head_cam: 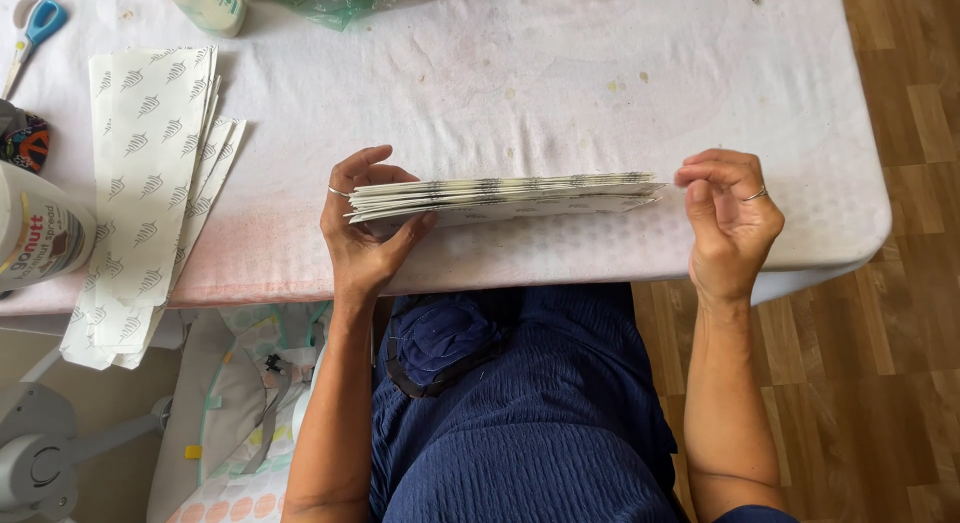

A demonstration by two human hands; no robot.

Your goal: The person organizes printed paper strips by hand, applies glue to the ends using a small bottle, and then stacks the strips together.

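A flat stack of white printed paper sheets (505,196) is held edge-on just above the near edge of the white cloth-covered table (560,73). My left hand (362,228) grips the stack's left end, thumb under and fingers over it, with a ring on one finger. At the stack's right end, my right hand (728,215) has curled fingers pressing against the sheet edges; it also wears a ring.
A second pile of leaf-patterned white sheets (150,183) lies at the table's left, overhanging the edge. Blue-handled scissors (35,28), a white jar (40,233) and a pale bottle (208,3) stand nearby. Wooden floor lies to the right.
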